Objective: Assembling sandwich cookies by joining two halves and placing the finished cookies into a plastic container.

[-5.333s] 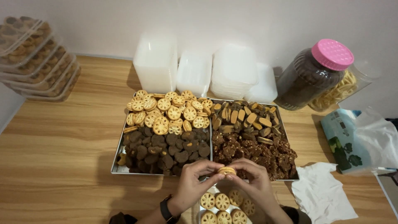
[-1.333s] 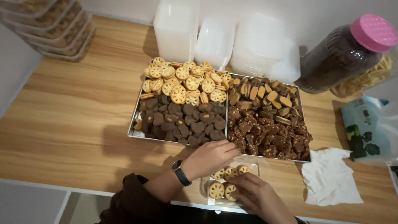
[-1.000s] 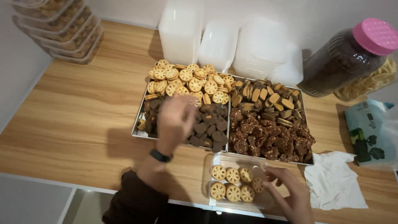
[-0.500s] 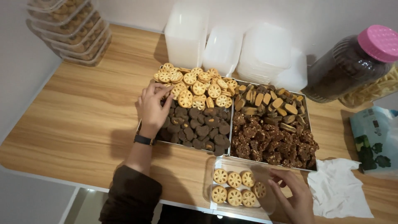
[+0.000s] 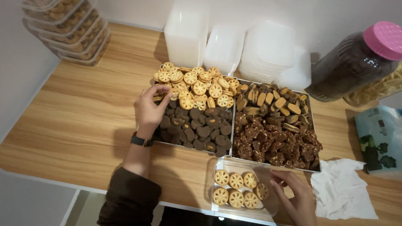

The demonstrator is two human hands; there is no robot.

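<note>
Wooden tabletop (image 5: 83,125) fills the frame. At centre, two trays (image 5: 234,121) run left-right. Lower centre, a clear box (image 5: 268,205) lies left-right, steadied by the right hand (image 5: 295,196). Left hand (image 5: 150,109) pinches a round biscuit (image 5: 158,98) at left-centre.

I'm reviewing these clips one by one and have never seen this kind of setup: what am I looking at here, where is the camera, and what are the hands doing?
There is no machine: a person works with bare hands, filmed by one camera worn on the head, looking down at a wooden table. The left hand reaches into a metal tray, its fingers pinching round golden lattice biscuits piled above dark brown cookies. The right hand steadies a small clear container that holds seven such biscuits. A second tray holds dark sweets. Behind stand white tubs, a pink-lidded jar and stacked filled boxes; a tissue lies at right.
</note>
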